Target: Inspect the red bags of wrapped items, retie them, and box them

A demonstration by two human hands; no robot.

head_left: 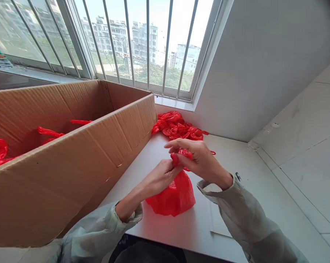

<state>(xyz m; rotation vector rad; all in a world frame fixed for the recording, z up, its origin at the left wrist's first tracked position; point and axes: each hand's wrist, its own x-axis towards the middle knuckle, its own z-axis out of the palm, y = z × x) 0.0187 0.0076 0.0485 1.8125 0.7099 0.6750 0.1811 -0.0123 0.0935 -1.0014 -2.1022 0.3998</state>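
A filled red plastic bag [170, 201] rests on the white table in front of me, its top gathered upward. My left hand [165, 175] is closed around the gathered neck of this bag. Just above it, my right hand [195, 155] bends over the twisted top, with thumb and fingers on the red plastic. The fingertips partly hide each other, and what fills the bag cannot be seen.
A large open cardboard box [99, 157] stands on the left, with red plastic bags [51, 133] inside. A heap of crumpled red bags [178, 126] lies at the back by the wall. Beyond is a barred window [143, 47]. A small black item [238, 176] lies on the right.
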